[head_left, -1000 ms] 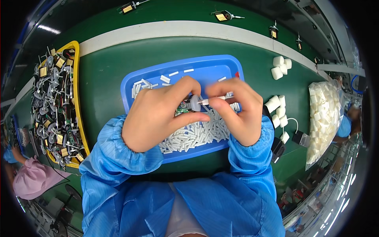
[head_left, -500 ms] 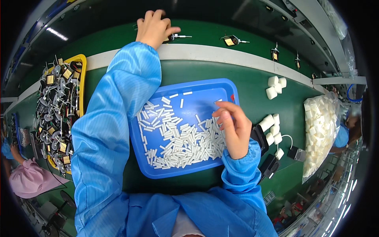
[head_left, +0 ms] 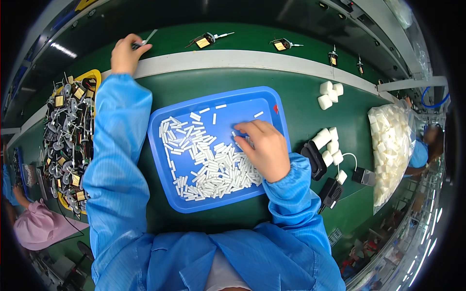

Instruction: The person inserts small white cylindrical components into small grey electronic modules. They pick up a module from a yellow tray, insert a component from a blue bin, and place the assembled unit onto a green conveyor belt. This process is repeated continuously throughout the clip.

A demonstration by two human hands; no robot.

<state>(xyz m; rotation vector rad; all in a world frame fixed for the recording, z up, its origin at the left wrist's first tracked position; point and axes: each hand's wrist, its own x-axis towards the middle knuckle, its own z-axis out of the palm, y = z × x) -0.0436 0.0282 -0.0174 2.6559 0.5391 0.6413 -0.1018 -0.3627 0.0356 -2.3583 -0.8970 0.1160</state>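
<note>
A blue tray (head_left: 264, 104) lies in front of me on the green bench, holding several small white tubes (head_left: 206, 162). My right hand (head_left: 262, 148) rests over the tray's right side, its fingertips down among the tubes. My left hand (head_left: 125, 53) is stretched far out to the upper left, fingers closed on a small part with a thin white lead (head_left: 143, 41) at the pale strip of the moving belt. Both arms are in blue sleeves.
A yellow bin (head_left: 94, 75) at the left is heaped with dark wired parts (head_left: 65, 136). More such parts (head_left: 204, 41) lie on the belt. White foam blocks (head_left: 327, 140), a clear bag of them (head_left: 393, 145), and black devices (head_left: 314, 157) sit at the right. Another person is at the lower left.
My left arm has swung from the tray out to the belt and shifted left along it. My right hand stays over the tubes in the tray.
</note>
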